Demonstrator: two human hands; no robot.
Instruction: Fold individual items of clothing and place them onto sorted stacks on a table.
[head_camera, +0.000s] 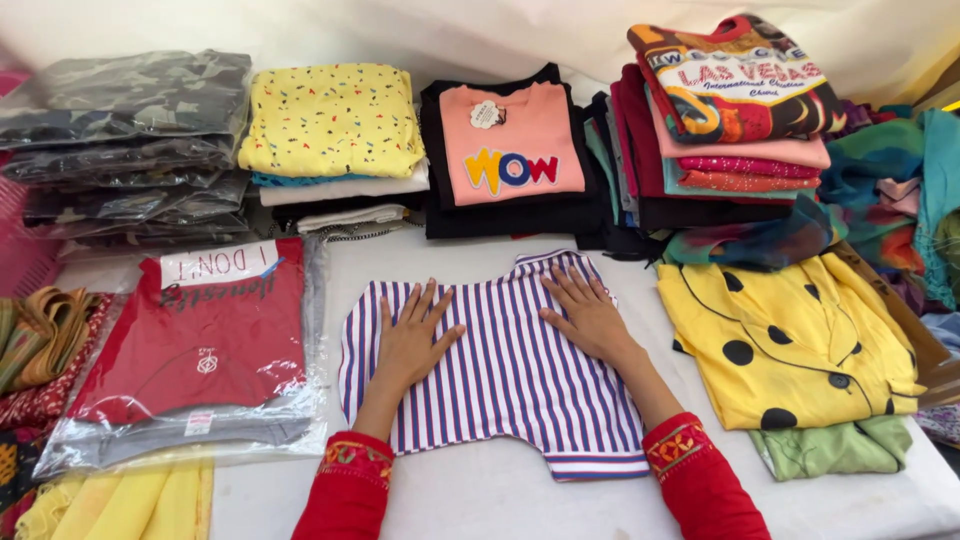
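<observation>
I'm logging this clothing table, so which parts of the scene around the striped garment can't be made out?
Head view:
- Striped garment: parts lie under the left hand and right hand.
- Black garment: mostly covered by the pink top.
- Green garment: mostly under the yellow dotted garment.
- Yellow cloth: cut by the bottom edge.

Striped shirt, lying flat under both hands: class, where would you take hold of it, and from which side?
Probably pinch the striped shirt at its near hem, coming from the person's side. It lies flat on the table, so only its edges offer the fingers a lip. The left hand and right hand press flat on its middle.
</observation>
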